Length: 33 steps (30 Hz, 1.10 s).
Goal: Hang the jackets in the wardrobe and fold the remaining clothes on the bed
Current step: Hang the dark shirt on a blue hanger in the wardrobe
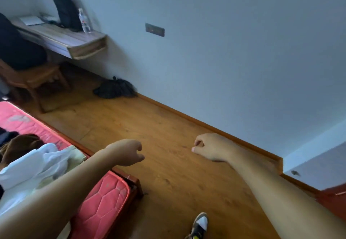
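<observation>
Two bare arms reach forward over the wooden floor (159,126), neither holding anything. The left hand (127,152) hangs just past the edge of the bed (104,197), its fingers loosely curled with a gap between thumb and fingertips. The right hand (210,148) is well apart from it, nearer the wall (224,51), with its fingers curled in toward the palm like a loose fist.

The clothes lie in a heap on the pink quilted mattress at the left, under the left forearm: a white garment (31,167) on top, a pale green cloth (74,156) at the mattress edge beside it, a brown garment (20,145) behind the white one, and something dark (5,136) at the far left edge of the view.

Farther back, a wall-mounted desk (65,40) carries a black backpack (65,8) leaning on the wall, a clear bottle (84,21) just beside it, and a closed laptop (30,21). A wooden chair (33,78) stands in front of the desk with a dark garment (16,48) draped over it. A dark bundle (114,89) lies on the floor against the wall. One shoe (200,223) shows at the bottom edge.
</observation>
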Motion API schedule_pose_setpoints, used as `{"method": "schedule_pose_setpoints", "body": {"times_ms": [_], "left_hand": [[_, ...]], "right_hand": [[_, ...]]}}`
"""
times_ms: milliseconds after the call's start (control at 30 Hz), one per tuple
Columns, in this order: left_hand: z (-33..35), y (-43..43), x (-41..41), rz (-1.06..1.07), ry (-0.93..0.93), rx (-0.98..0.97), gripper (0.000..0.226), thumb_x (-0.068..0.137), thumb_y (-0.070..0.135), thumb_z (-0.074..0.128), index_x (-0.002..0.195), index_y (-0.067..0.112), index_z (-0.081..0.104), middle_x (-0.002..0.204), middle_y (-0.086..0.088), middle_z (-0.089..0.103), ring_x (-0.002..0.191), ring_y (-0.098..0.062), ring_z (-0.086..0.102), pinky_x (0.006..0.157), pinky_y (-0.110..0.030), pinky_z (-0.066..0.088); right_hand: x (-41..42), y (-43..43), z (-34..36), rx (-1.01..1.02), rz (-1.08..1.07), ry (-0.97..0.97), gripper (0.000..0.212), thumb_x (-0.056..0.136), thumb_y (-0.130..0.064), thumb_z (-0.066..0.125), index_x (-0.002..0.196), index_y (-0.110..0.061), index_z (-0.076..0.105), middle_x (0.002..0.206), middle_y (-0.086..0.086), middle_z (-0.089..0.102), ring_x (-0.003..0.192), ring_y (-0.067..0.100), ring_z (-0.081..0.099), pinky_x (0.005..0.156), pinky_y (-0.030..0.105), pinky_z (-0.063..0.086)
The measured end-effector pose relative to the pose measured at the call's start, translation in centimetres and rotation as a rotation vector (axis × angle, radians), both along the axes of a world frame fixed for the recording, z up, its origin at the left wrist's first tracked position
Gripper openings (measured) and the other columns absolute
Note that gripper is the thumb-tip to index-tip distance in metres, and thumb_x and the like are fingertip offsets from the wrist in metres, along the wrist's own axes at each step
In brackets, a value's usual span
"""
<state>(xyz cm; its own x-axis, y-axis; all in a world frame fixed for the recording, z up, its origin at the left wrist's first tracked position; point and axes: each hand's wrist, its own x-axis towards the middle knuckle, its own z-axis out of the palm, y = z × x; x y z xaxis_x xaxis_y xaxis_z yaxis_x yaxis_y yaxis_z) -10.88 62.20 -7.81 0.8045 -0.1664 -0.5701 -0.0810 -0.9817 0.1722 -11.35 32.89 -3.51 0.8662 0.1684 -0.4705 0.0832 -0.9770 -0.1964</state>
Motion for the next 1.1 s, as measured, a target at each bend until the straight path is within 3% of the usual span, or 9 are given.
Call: {"method": "schedule_pose_setpoints", "body": {"times_ms": [367, 500, 800, 1100], "left_hand": [[-2.2, -1.6, 13.7, 0.376, -0.003, 0.037, 0.051, 0.096, 0.05, 0.057, 0.136, 0.019, 0.058, 0.131, -0.005, 0.064, 0.12, -0.025, 0.06, 0.102, -0.038, 0.048], [-1.7, -1.3, 16.3, 0.513, -0.014, 0.024, 0.049, 0.096, 0.048, 0.057, 0.135, 0.018, 0.059, 0.131, -0.005, 0.064, 0.119, -0.026, 0.06, 0.097, -0.032, 0.048], [-2.9, 5.8, 21.9, 0.797, -0.023, 0.006, 0.044, 0.097, 0.045, 0.056, 0.13, 0.016, 0.063, 0.125, -0.006, 0.067, 0.112, -0.026, 0.063, 0.095, -0.035, 0.051], [-3.8, 19.0, 27.7, 1.066, -0.058, -0.035, 0.03, 0.095, 0.046, 0.058, 0.106, 0.019, 0.065, 0.1, -0.001, 0.069, 0.092, -0.022, 0.065, 0.087, -0.039, 0.055]], "right_hand": [[24.6, -0.2, -2.7, 0.043, 0.358, 0.019, 0.039, 0.095, -0.055, 0.054, 0.123, -0.03, 0.064, 0.124, -0.004, 0.067, 0.104, 0.015, 0.063, 0.091, 0.039, 0.056], [31.9, 3.0, -3.0, 0.058, 0.512, 0.034, 0.041, 0.092, -0.057, 0.053, 0.12, -0.03, 0.065, 0.12, -0.004, 0.067, 0.101, 0.016, 0.063, 0.088, 0.039, 0.056], [43.8, 16.3, -5.6, 0.093, 0.81, 0.067, 0.031, 0.095, -0.055, 0.055, 0.113, -0.031, 0.064, 0.113, -0.006, 0.067, 0.092, 0.011, 0.063, 0.066, 0.024, 0.049], [52.9, 35.1, -4.2, 0.054, 1.035, 0.031, 0.036, 0.099, -0.051, 0.055, 0.124, -0.026, 0.063, 0.123, -0.004, 0.066, 0.102, 0.015, 0.066, 0.084, 0.031, 0.059]]}}
